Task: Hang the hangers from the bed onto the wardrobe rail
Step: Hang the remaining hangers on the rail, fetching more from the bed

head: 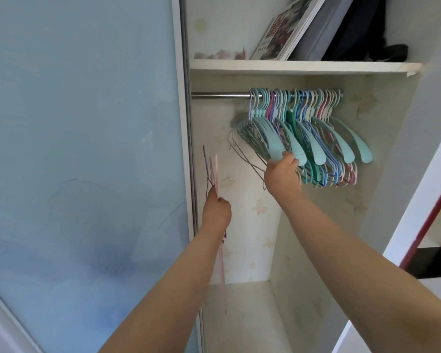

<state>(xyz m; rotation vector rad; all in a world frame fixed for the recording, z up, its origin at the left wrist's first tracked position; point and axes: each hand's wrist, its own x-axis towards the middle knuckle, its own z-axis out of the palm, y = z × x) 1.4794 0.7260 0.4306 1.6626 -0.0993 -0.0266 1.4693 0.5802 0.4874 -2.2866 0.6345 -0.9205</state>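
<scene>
A metal wardrobe rail (219, 95) runs under a white shelf. Several hangers (316, 138) in teal, blue, pink and purple hang bunched on its right half. My right hand (283, 174) reaches up to the left end of the bunch, its fingers curled around the lower end of a teal hanger (274, 145) there. Thin wire hangers (242, 151) swing just left of that hand. My left hand (217, 210) is lower, by the sliding door's edge, gripping a few thin pink and purple hangers (35, 169) edge-on; their ends stick out above and below the fist.
A frosted blue sliding door (87, 149) fills the left. The upper shelf (303, 66) carries a framed picture, a grey board and dark bags. The rail's left half is bare. The wardrobe floor (242, 314) lies below. A red-edged dark frame (428, 225) stands at the right.
</scene>
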